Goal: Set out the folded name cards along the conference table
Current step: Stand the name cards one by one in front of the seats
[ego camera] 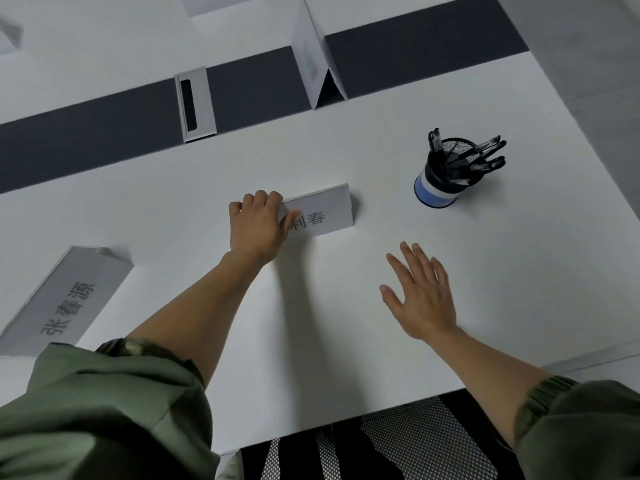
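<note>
While my left hand (256,226) grips the left end of one folded name card (322,213), fingers curled over its top fold and thumb on the printed face, the card stands on the white table (346,341) near the middle of my side. My right hand (419,296) is spread wide, fingers straight, holding nothing, well to the right of the card and nearer to me.

I count three name cards for certain: the one I hold, a second card (65,299) standing at my far left with three printed characters, and a third card (308,53) upright across the dark strip (86,143). Two pale shapes cut off at the top edge may be more; I cannot tell.

One mesh pen cup (438,181) stands to the right of my card, apart from it, with a bunch of black pens (478,157) too crowded to count. One cable box (195,105) sits in the strip. One mesh chair (415,438) shows below the table edge.
</note>
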